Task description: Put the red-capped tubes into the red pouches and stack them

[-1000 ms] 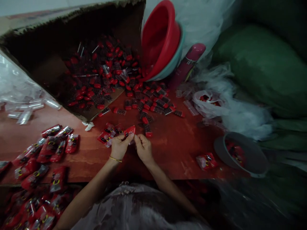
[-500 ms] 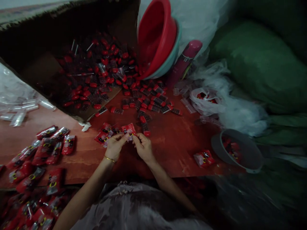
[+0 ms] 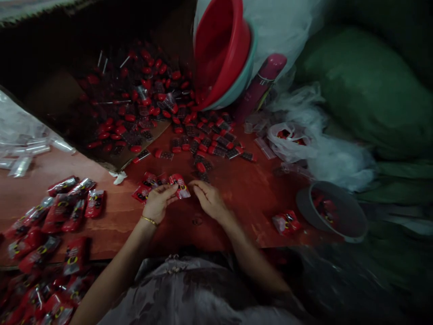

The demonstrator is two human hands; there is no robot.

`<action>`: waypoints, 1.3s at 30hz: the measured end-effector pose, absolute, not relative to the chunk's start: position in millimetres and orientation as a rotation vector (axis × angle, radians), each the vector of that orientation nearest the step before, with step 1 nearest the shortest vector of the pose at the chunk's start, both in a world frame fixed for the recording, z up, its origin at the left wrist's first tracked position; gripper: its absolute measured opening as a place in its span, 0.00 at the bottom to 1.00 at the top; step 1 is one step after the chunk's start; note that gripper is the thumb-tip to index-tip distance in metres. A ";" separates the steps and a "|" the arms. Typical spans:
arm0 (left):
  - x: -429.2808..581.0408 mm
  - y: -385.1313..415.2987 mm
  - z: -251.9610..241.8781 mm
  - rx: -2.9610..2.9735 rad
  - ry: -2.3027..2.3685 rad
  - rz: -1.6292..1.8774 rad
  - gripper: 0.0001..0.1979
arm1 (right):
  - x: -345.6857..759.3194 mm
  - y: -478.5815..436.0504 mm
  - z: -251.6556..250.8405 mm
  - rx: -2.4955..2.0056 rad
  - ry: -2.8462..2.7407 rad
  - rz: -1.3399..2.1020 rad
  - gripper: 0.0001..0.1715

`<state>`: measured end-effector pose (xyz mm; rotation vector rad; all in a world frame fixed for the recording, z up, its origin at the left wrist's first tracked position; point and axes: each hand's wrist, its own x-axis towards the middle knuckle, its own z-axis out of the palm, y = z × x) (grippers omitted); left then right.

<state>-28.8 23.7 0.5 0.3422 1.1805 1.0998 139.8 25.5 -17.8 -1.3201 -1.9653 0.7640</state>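
My left hand [image 3: 158, 201] pinches a small red printed packet [image 3: 180, 186] by its left side, thumb on top. My right hand [image 3: 209, 198] is just right of the packet, apart from it, fingers stretched out with nothing visible in them. Beside and behind my left hand lie several similar red packets [image 3: 141, 192]. Farther back, small clear containers with red caps [image 3: 218, 150] are strewn over the red tabletop [image 3: 233, 212]. A small dark ring [image 3: 196, 221] lies between my wrists.
A tipped cardboard box [image 3: 64, 97] spills more red-capped containers. A red basin [image 3: 221, 58] leans by a pink bottle [image 3: 262, 83]. Filled red packages [image 3: 62, 210] pile up at left. On the right are a grey tub [image 3: 333, 214], a red package [image 3: 286, 223] and plastic bags [image 3: 333, 153].
My right hand has let go of the packet and moved slightly right and down. The packet stays in my left hand, now turned more upright. A dark ring shows on the table.
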 end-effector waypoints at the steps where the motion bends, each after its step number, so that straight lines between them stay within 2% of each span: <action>1: -30.3 24.8 0.5 0.313 1.160 1.088 0.18 | 149.9 32.1 -13.9 -1.323 -2.128 0.616 0.17; 3: -31.7 25.4 0.4 0.265 1.129 1.059 0.17 | 170.4 43.9 -7.0 -1.336 -2.454 0.395 0.24; 5: -31.1 24.2 0.5 0.242 1.108 1.024 0.15 | 187.8 50.4 -2.6 -1.356 -2.680 0.256 0.27; 10: -25.9 18.9 2.8 0.216 1.052 0.951 0.11 | 208.8 43.6 -4.9 -1.434 -2.772 0.093 0.20; 14: -24.8 17.3 3.9 0.200 1.017 0.971 0.12 | 213.3 35.4 -19.2 -1.488 -2.652 0.086 0.18; 18: -25.3 15.0 2.6 0.203 1.014 1.040 0.16 | 207.8 18.5 -28.3 -1.557 -2.274 0.351 0.14; 23: -23.3 11.4 1.4 0.250 1.032 1.105 0.19 | 182.9 -25.2 -11.8 -1.399 -1.707 1.256 0.16; 25: -21.4 10.2 2.4 0.286 1.041 1.118 0.20 | 172.0 -36.5 -4.3 -1.337 -1.526 1.439 0.15; 39: -23.7 3.8 -1.6 0.594 1.014 1.142 0.16 | 145.2 -28.3 -2.5 -1.360 -1.270 1.523 0.18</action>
